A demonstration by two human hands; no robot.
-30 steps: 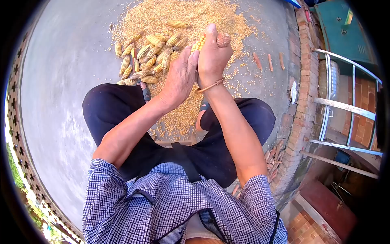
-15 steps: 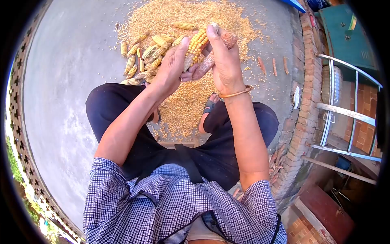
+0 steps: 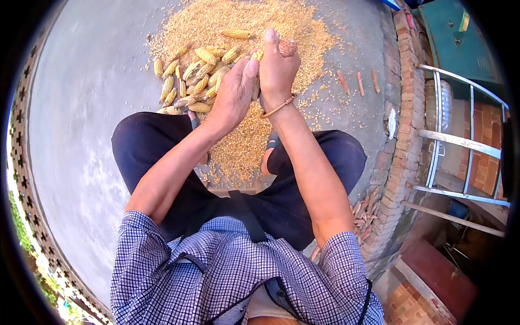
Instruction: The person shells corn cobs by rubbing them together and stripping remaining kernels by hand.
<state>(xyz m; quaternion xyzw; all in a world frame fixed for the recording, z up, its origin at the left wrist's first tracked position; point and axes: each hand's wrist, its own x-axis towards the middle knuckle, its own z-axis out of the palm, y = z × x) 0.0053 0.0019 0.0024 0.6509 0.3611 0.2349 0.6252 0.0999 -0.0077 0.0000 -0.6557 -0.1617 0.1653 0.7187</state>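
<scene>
My left hand (image 3: 235, 95) is closed around a yellow corn ear (image 3: 257, 54), mostly hidden between the two hands. Pressed against it, my right hand (image 3: 278, 76) grips a reddish bare cob (image 3: 287, 47), whose end sticks out past the fingers. Below and to the left of the hands lies a pile of corn ears (image 3: 200, 73). Loose kernels (image 3: 189, 24) are spread over the ground beyond the hands and between my feet.
Several bare cobs (image 3: 360, 83) lie on the concrete floor (image 3: 81, 108) at the right, with more cobs (image 3: 365, 214) by the low brick edge (image 3: 403, 130). A metal rack (image 3: 466, 142) and a green cabinet (image 3: 460, 46) stand beyond it.
The hands have come together and shifted left, covering most of the ear that showed half a second ago. The bare cob has turned more upright.
</scene>
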